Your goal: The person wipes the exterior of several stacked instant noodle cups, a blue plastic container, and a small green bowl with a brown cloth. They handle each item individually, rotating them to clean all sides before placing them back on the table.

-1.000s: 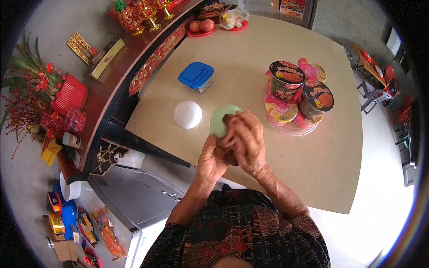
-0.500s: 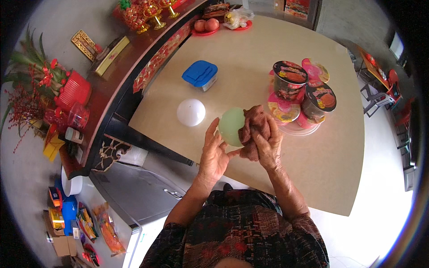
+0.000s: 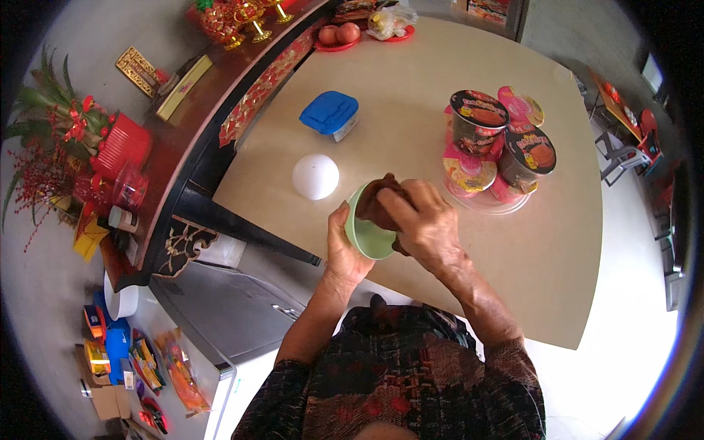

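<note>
My left hand (image 3: 345,248) grips a light green bowl (image 3: 372,240) by its left side, the bowl tilted with its inside showing. Bunched in my right hand (image 3: 429,224) is a brown cloth (image 3: 374,208), pressed into the bowl at its upper rim. Part of the cloth is hidden behind my right fingers. Just beyond the bowl, to the left, a smooth white dome (image 3: 315,177) rests on the table; it looks like an upturned bowl. Farther back sits a plastic container with a blue lid (image 3: 329,112).
Instant noodle cups (image 3: 479,125) and pink-lidded tubs (image 3: 469,172) stand grouped on the right of the beige table (image 3: 535,279). Fruit on a red plate (image 3: 339,37) lies at the far edge. A dark wooden altar shelf (image 3: 176,136) with ornaments runs along the left.
The bowl has turned from showing its outside to showing its inside. My right hand has moved the cloth over the rim into the bowl.
</note>
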`<state>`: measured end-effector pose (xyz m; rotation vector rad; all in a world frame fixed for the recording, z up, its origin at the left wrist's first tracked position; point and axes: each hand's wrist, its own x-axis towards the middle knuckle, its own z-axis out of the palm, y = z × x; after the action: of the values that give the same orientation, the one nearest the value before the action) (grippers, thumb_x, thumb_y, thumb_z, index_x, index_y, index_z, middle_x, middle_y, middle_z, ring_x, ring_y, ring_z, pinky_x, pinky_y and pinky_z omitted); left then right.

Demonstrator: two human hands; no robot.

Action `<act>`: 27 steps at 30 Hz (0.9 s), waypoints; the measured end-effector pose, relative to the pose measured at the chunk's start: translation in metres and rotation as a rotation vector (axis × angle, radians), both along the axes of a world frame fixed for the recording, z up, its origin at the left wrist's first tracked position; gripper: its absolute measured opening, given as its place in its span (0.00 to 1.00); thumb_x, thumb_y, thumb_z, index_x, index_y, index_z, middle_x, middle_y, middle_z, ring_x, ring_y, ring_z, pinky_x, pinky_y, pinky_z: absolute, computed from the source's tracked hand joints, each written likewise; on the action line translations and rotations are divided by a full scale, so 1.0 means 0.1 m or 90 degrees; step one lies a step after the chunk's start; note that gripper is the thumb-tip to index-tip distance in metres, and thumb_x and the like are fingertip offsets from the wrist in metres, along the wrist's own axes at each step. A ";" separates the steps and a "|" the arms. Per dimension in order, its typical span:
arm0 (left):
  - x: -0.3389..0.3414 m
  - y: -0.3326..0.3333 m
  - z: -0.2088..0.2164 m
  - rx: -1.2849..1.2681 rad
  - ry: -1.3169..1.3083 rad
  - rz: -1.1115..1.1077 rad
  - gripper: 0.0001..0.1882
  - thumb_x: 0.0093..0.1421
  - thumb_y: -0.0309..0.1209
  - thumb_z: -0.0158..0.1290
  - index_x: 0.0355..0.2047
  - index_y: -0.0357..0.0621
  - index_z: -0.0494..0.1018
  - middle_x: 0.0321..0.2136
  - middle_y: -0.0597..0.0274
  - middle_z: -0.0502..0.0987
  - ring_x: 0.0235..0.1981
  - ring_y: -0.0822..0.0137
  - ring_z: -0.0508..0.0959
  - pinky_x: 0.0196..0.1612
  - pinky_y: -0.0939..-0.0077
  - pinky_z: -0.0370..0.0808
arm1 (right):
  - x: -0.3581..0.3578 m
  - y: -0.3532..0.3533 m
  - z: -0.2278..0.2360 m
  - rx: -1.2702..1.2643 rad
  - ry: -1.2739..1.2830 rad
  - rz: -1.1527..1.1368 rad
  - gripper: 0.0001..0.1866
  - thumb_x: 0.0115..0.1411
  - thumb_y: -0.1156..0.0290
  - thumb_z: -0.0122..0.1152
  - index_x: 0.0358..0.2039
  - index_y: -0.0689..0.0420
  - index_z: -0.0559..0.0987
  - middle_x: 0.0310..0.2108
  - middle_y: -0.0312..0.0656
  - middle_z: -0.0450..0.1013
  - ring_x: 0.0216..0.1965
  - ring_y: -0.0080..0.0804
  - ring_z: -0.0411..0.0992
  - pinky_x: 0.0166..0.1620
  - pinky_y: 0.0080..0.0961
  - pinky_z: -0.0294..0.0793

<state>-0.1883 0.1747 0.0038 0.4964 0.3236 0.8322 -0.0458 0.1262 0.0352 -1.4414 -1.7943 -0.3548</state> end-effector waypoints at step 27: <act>-0.10 -0.17 -0.15 -0.022 0.112 0.076 0.30 0.59 0.56 0.37 0.42 0.42 0.73 0.36 0.57 0.77 0.39 0.60 0.77 0.42 0.65 0.75 | -0.13 -0.24 -0.05 -0.448 0.149 0.405 0.24 0.50 0.69 0.58 0.49 0.61 0.68 0.36 0.51 0.65 0.41 0.49 0.68 0.43 0.42 0.70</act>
<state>-0.1983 0.1572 -0.0109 0.5229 0.5334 0.8986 -0.0587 0.1023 0.0299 -1.1670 -2.1501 0.8055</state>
